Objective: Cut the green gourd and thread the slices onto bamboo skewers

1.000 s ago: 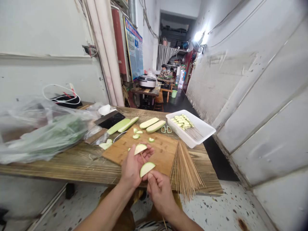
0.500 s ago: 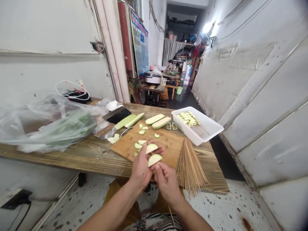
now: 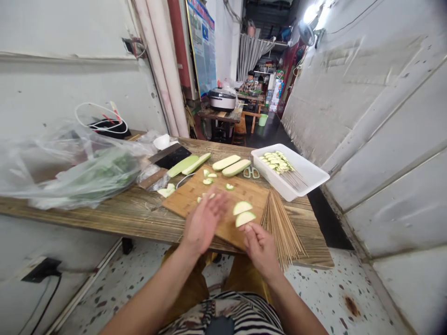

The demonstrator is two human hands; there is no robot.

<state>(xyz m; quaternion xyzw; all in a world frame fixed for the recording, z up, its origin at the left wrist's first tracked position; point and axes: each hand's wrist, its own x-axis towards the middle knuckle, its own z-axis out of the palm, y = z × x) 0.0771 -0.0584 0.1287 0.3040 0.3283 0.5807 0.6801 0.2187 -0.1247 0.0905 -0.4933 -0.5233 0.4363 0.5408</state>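
Observation:
My right hand (image 3: 260, 244) pinches a bamboo skewer that carries two half-round zucchini slices (image 3: 244, 213), held above the front right of the wooden cutting board (image 3: 228, 232). Most of the skewer is hidden by the hand and slices. My left hand (image 3: 206, 218) is empty over the board's left part, its fingers stretched out and slightly blurred. Partly behind those fingers lie loose zucchini slices (image 3: 206, 196), and a few small cut pieces (image 3: 208, 181) are farther back. Beside the board's right edge, a fan of loose bamboo skewers (image 3: 281, 228) rests on the table.
A white plastic tub (image 3: 296, 186) at the right holds finished zucchini skewers. Halved zucchinis (image 3: 226, 162), scissors (image 3: 251, 172) and a wide-bladed knife (image 3: 171, 157) lie behind the board. A plastic bag of greens (image 3: 101, 172) covers the table's left. Far back sits another person (image 3: 249, 83).
My left hand has let go of the zucchini slices and opened over the board. My right hand has moved right with the skewer and its two slices.

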